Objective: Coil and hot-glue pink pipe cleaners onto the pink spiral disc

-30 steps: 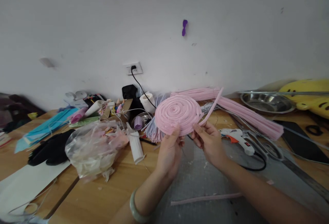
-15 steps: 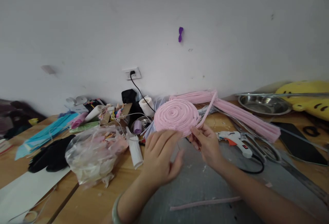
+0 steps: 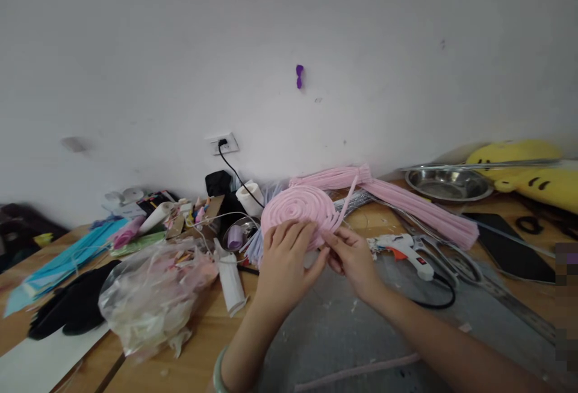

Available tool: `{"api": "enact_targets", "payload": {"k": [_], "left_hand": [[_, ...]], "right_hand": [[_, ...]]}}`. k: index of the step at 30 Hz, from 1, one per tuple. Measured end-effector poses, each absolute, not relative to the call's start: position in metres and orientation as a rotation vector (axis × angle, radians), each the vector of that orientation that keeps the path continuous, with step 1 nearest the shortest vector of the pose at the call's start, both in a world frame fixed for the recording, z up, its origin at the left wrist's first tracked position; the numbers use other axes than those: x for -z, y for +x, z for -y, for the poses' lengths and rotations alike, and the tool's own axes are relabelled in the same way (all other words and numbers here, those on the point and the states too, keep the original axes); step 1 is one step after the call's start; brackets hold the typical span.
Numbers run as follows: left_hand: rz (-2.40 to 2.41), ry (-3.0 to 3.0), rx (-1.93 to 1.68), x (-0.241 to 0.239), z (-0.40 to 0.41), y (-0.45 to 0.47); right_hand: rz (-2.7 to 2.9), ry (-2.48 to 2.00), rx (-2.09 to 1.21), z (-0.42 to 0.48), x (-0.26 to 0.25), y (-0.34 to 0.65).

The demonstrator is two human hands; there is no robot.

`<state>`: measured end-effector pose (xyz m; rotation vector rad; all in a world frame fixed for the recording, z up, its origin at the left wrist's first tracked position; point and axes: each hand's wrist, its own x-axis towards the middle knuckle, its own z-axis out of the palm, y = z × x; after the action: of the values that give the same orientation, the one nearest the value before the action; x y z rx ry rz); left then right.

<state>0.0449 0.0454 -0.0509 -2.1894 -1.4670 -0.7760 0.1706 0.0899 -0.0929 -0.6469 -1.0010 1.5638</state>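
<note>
A flat pink spiral disc (image 3: 298,207) of coiled fuzzy pipe cleaner is held up above the table. My left hand (image 3: 285,263) covers its lower left edge, fingers curled over the front of the coil. My right hand (image 3: 352,257) pinches the disc's lower right edge where a loose pink tail (image 3: 350,195) runs up and away. A bundle of pink pipe cleaners (image 3: 406,203) lies behind on the wooden table (image 3: 180,357).
A white glue gun (image 3: 406,248) with black cord lies right of my hands, scissors (image 3: 456,260) beside it. A crumpled clear plastic bag (image 3: 149,297), a white tube (image 3: 230,284), a steel bowl (image 3: 447,183), a yellow plush (image 3: 528,170) and a loose pink stem (image 3: 361,369) are around.
My left hand let go of the disc's bottom edge, swung out, and now lies over its front. The disc has sunk lower and the view has shifted.
</note>
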Motion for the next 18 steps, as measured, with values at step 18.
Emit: {"api": "enact_targets", "payload": {"k": [18], "left_hand": [[1.382, -1.943, 0.560, 0.053, -0.057, 0.052]], "right_hand": [[1.054, -0.631, -1.758, -0.092, 0.087, 0.173]]}}
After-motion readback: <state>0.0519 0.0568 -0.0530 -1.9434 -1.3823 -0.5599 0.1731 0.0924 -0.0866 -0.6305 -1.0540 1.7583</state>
